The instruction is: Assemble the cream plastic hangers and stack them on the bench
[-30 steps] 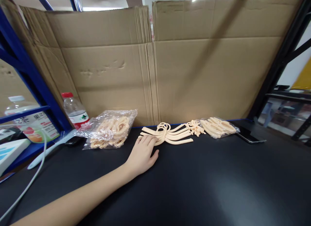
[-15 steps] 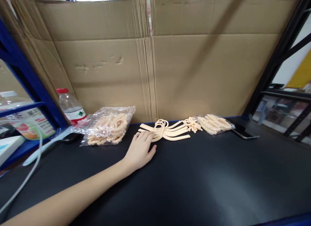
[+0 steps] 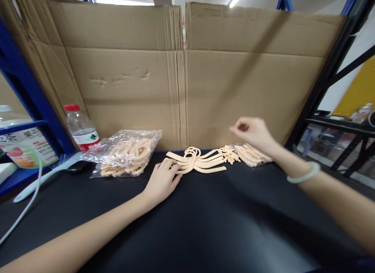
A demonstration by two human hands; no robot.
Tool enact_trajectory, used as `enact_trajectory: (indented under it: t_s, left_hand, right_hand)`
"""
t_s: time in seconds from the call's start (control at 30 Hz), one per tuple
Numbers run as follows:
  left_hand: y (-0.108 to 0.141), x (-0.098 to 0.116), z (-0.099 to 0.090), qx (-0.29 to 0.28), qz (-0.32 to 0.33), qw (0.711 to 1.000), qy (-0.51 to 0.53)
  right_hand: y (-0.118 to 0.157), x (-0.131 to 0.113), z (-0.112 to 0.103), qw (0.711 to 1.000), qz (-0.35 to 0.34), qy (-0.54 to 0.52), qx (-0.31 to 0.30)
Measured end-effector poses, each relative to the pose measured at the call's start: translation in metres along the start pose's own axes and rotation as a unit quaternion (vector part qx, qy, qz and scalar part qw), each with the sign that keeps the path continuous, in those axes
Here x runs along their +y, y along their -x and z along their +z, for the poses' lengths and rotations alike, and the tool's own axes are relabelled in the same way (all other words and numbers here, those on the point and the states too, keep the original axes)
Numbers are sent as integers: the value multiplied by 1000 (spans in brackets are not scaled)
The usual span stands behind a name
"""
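We're apparently steadying the cream cord bundle (image 3: 193, 159) mid-frame, left hand (image 3: 161, 181) lying unclenched across it, right hand (image 3: 253, 131) curled, grip unreadable; next likely wants precise placement.

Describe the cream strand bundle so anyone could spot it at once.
Start at the cardboard wall behind the black tabletop. By the wall's foot, near the middle, the left hand touches the cream strand bundle. Unlike the bagged pieces, it lies unwrapped; unlike the knobbly clump, its long strands fan both ways from a gathered centre.
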State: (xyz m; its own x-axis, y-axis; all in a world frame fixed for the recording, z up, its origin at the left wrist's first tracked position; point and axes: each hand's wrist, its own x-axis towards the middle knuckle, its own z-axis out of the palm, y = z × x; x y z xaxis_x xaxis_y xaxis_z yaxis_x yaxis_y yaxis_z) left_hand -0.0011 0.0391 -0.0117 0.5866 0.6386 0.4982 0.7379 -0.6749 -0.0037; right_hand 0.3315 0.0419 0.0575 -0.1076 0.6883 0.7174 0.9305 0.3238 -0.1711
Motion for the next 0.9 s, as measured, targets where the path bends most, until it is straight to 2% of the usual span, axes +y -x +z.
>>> enact_trajectory:
  t_s: [0.17,0.27,0.43,0.5,0.63,0.77,0.9]
  left_hand:
    - [0,-1,2,-12,-13,1000,20]
    - [1,-3,2,-18,-25,999,36]
    - [-1,-6,5,-16,-22,998,64]
    - [-2,-6,7,-5,-15,996,89]
    - [-1,-6,9,12,-9,992,127]
    - [2,-6,8,24,8,992,124]
    - [2,-6,7,20,0,992,128]
  right_hand:
    - [33,31,34,998,14,0,-53]
    - [46,49,35,998,-2,-8,-70]
    - [47,54,27,977,-134,8,-166]
    - [49,53,29,971,-154,16,-183]
    - [54,54,38,970,-153,3,-189]
    - [55,57,43,978,-137,-36,-155]
    - [54,56,41,987,-103,-31,-119]
